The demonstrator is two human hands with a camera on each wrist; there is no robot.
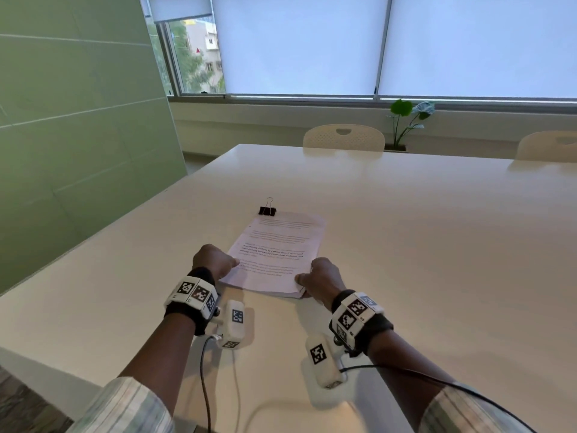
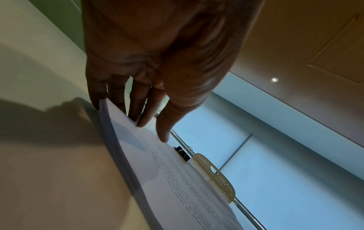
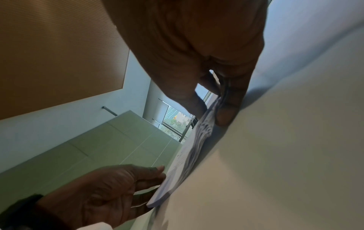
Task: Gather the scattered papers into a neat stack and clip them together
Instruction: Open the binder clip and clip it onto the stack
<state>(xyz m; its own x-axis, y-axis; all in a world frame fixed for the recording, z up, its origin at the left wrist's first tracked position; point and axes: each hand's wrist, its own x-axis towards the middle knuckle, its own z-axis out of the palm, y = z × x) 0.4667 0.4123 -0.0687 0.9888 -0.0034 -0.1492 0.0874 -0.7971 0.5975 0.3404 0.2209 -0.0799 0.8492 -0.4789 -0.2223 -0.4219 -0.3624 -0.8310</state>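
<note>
Stack of papers [image 1: 276, 254] lying flat on the white table [image 1: 421, 245], near the table's near edge. Left hand [image 1: 214, 260] holds the stack's near left corner, thumb on top and fingers [image 2: 141, 107] at its edge. Right hand [image 1: 321, 276] pinches the near right corner, thumb above, fingers beneath. Binder clip [image 1: 267, 210] stands just beyond the stack's far left corner.
</note>
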